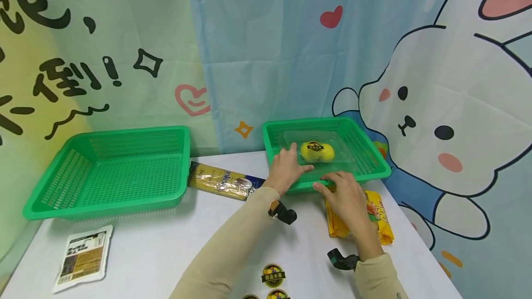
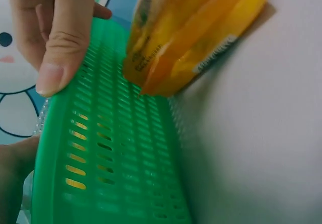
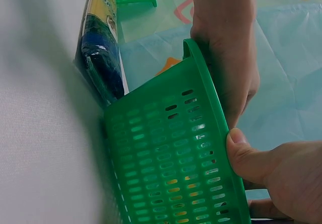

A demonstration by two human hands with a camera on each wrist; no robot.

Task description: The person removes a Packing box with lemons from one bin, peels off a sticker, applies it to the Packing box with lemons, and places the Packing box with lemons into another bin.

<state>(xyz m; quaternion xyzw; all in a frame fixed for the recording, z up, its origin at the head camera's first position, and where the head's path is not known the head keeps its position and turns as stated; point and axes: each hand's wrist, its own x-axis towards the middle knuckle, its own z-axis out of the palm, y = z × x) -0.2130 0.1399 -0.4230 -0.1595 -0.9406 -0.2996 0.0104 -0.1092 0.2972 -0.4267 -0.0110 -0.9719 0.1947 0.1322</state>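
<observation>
A clear plastic box (image 1: 338, 144) of round yellow fruit (image 1: 326, 152) with a black-and-gold sticker (image 1: 315, 146) lies inside the right green basket (image 1: 371, 156). Over that basket's near left part, my left hand (image 1: 286, 170) reaches in with fingers extended beside the box; whether it touches the box is hard to tell. My right hand (image 1: 345, 197) is at the basket's front rim. Its thumb (image 3: 246, 156) rests against the rim, and its other fingers reach over the inside, partly hidden. Neither hand visibly grips anything.
Under my right forearm lies a yellow snack bag (image 1: 379, 218). A gold-and-blue packet (image 1: 222, 181) lies between the baskets. At left are another green basket (image 1: 124, 174) and a white-and-brown pouch (image 1: 84, 257). Round fruit stickers (image 1: 273, 276) lie at the table's front.
</observation>
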